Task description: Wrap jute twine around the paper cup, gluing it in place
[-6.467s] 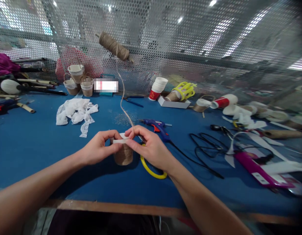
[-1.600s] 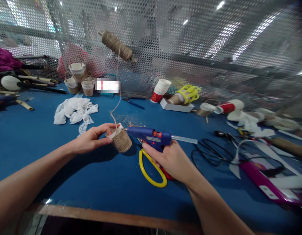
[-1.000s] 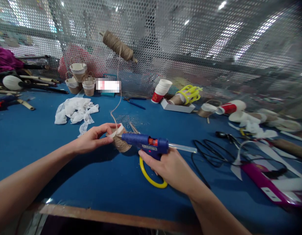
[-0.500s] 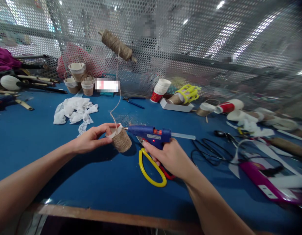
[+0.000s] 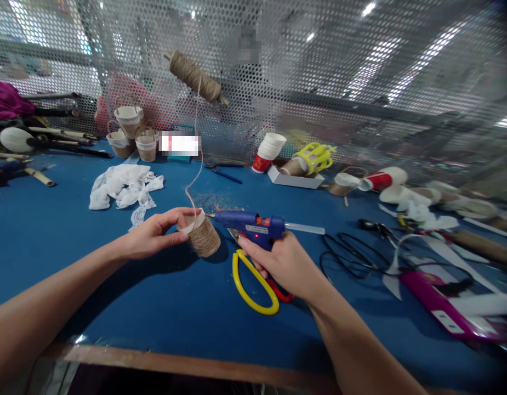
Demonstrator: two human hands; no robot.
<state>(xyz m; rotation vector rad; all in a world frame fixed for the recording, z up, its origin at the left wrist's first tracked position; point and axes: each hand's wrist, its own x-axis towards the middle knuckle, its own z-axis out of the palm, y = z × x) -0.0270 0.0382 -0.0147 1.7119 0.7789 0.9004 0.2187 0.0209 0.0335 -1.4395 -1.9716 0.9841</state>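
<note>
Big blue table (image 5: 175, 312), with a perforated metal screen (image 5: 327, 71) way out past the fingertips. Left hand (image 5: 148, 237) is wrapped round one twine-covered paper cup (image 5: 203, 237) that's tipped on its side, thumb below and fingers (image 5: 177, 212) curled over the white rim. Right hand (image 5: 284, 263) is clenched on the grip of one blue glue gun (image 5: 249, 224). The nozzle is at the cup's rim beside the left fingertips, can't tell if it touches. The gun has a small label, too tiny to read. One pair of yellow-handled scissors (image 5: 253, 285) lies right under the right fingers. One twine spool (image 5: 193, 77) hangs on the screen, and its strand (image 5: 194, 175) drops to the cup. Three little handled baskets (image 5: 132, 134) sit far beyond the left fingers.
</note>
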